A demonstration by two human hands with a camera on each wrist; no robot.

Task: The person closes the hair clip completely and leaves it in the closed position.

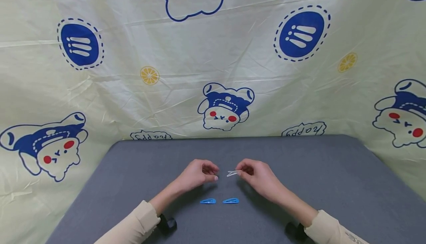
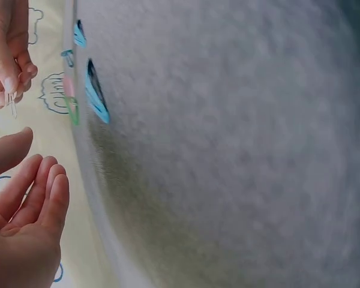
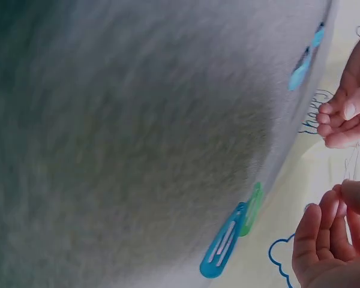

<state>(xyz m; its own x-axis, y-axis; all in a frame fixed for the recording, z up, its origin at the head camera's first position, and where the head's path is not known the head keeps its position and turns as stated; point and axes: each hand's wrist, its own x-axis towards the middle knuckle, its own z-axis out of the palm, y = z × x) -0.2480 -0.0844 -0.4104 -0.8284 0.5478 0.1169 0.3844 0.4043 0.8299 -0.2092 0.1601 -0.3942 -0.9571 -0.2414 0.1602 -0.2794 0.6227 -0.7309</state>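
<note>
Above the grey counter (image 1: 133, 162), near its middle, a thin whitish clip (image 1: 234, 173) is pinched between the thumb and fingertips of the right hand (image 1: 259, 177), its two slender prongs splayed apart and pointed toward the left hand (image 1: 199, 174). The left hand is held near the prong tips, apart from them, with its fingers loosely bent and its thumb set away from them. On the counter, nearer the person, the left blue clip (image 1: 208, 201) and the right blue clip (image 1: 230, 201) are laid side by side, separated by a small gap. From the right wrist, a green clip (image 3: 251, 211) is seen just beside the end of a blue one; whether they touch cannot be told. Both forearms are partly covered by cream sleeves (image 1: 128, 223). Behind the counter, a pale cloth (image 1: 239, 51) is hung, printed mainly in blue.
</note>
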